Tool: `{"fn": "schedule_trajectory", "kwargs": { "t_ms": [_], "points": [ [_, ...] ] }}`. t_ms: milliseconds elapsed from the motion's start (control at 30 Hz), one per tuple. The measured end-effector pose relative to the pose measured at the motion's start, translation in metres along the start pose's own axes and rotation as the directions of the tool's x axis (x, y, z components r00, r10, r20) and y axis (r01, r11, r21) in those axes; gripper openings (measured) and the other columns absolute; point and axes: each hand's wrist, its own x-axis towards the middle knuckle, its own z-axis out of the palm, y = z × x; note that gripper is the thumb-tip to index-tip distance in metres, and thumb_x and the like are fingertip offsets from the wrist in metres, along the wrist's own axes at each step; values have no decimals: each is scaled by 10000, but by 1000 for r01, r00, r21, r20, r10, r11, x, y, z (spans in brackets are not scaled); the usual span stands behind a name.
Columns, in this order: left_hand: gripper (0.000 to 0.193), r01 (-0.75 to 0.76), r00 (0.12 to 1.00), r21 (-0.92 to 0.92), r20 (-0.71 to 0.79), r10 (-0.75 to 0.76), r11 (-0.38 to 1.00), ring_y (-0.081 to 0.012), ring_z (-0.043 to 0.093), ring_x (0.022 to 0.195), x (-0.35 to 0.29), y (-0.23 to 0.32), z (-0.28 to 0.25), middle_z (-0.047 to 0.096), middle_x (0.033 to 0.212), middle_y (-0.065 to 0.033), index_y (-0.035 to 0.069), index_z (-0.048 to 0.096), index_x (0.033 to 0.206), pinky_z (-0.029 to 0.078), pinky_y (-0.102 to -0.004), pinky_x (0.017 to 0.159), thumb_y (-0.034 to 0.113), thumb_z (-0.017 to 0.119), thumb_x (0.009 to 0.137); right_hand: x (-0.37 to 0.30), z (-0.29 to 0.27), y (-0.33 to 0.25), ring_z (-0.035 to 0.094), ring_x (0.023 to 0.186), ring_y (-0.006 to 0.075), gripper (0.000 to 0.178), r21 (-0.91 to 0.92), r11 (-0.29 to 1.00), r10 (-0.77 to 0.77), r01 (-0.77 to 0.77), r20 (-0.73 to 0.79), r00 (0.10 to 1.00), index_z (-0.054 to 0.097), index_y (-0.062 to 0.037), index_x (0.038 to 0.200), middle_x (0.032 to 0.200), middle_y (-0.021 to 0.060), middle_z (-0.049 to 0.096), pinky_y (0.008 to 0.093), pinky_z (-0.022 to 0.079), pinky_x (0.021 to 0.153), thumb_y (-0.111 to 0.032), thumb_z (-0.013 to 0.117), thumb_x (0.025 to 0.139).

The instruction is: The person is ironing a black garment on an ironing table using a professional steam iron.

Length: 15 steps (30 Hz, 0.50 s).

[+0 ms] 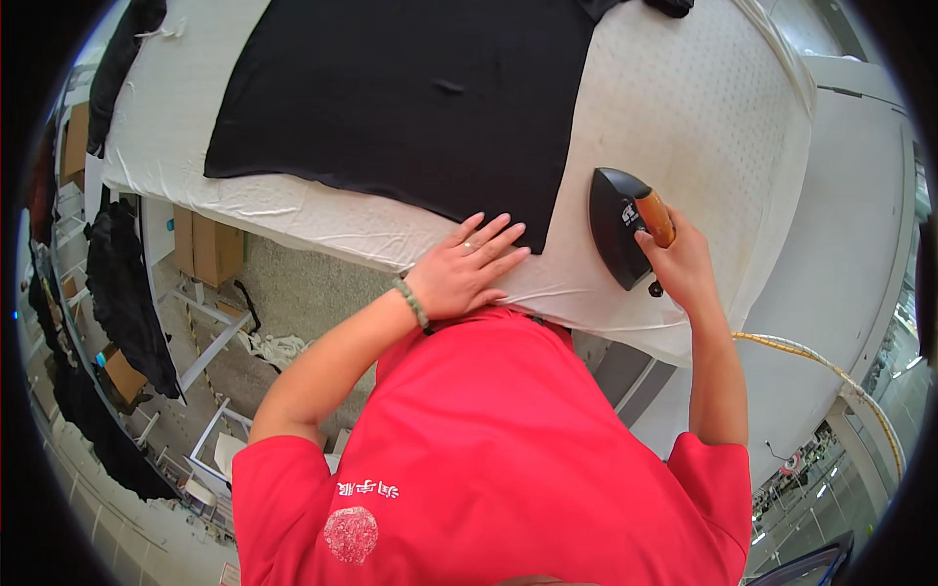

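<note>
A black garment (410,107) lies spread on a padded ironing table (699,107) with a white cover. My left hand (466,269) rests flat at the near edge, fingers stretched out. Its fingertips touch the garment's near right corner. On that wrist sits a beaded bracelet, and a ring is on one finger. To the right of the garment, my right hand (681,256) grips the wooden handle of a black iron (618,223). The iron is on the white cover, apart from the cloth, its tip pointing away from me.
A yellowish hose (831,366) runs off to the right beside a grey-white surface (850,186). Black garments (127,293) hang at the left. Cardboard boxes (207,246) and a white metal frame (210,352) stand below the table's left side.
</note>
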Motion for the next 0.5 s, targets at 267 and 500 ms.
{"fn": "schedule_trajectory", "kwargs": {
  "t_ms": [267,500],
  "points": [
    [670,515,811,291,-472,-347,806,-353,324,1563,-26,-122,-68,392,1662,-165,97,509,1542,214,-545,1275,415,672,975,-7,32,-92,712,944,451,441,-229,949,-234,217,-50,971,643,-42,1301,1011,248,742,463,565,822,-225,772,921],
    [592,460,820,209,-474,-322,863,-336,413,1509,-121,-174,-128,502,1581,-152,76,561,1493,260,-538,1254,331,701,978,50,86,-223,696,923,477,376,-359,769,-474,528,234,849,681,-59,1187,931,242,732,517,558,785,-309,765,920]
  ]
}}
